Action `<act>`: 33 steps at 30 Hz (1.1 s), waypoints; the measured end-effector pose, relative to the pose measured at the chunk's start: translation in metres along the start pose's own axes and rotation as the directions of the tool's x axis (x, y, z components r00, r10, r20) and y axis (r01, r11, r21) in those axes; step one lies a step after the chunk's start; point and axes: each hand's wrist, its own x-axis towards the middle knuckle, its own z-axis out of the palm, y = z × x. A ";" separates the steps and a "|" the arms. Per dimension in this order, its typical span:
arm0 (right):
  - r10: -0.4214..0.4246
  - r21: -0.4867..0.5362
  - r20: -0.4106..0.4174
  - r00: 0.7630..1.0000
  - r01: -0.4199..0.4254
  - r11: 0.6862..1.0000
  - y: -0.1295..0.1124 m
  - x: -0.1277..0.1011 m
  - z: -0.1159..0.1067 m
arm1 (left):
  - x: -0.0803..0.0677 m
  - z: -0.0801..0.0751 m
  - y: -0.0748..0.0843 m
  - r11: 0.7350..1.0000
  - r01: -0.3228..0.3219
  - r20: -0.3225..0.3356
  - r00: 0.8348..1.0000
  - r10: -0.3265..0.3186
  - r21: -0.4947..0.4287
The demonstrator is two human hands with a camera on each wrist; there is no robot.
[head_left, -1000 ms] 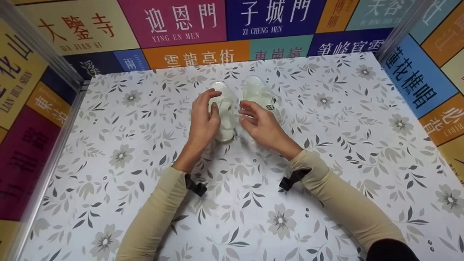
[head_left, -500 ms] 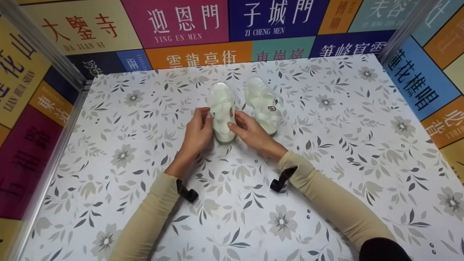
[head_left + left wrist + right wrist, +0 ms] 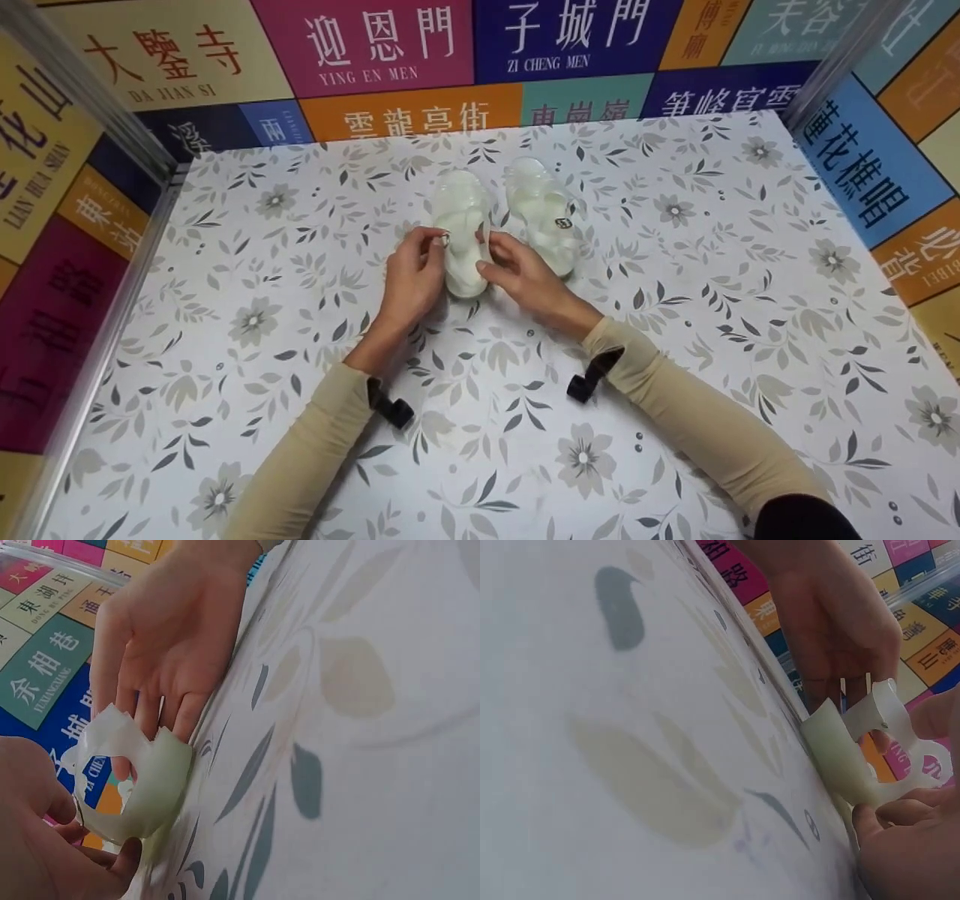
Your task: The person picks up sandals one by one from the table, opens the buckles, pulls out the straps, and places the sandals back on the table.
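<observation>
Two pale, translucent jelly sandals lie side by side with their heels toward me. My left hand pinches the strap at the left side of the left sandal, by its small buckle. At the other side, my right hand holds that sandal's strap, its thumb against the heel edge. The right sandal, with a small dark-and-gold buckle, lies just beyond the right hand. In the left wrist view, the left sandal's heel cup shows between the hands. The right wrist view shows the same heel cup from the other side.
A white cloth with grey leaves and flowers covers the table. Panels with colourful lettered blocks stand along the back and both sides. A black band with a small mount sits at each wrist.
Both hands, first hovering over the two sandals, have come down to either side of the left one and taken hold of its straps. The right sandal stays in place.
</observation>
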 end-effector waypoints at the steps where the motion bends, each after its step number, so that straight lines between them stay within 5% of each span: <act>1: -0.004 0.007 0.003 1.000 0.004 1.000 -0.001 -0.002 -0.001 | -0.001 0.000 0.001 1.000 -0.008 0.000 1.000 0.008 -0.013; 19: -0.037 -0.041 0.109 0.993 0.042 0.998 -0.007 -0.055 -0.024 | -0.039 0.010 0.013 0.995 -0.083 0.111 0.990 0.089 -0.057; 33: -0.018 -0.173 0.060 0.998 0.028 0.985 -0.019 -0.061 -0.028 | -0.034 0.006 0.013 0.990 -0.137 0.190 0.973 0.129 0.033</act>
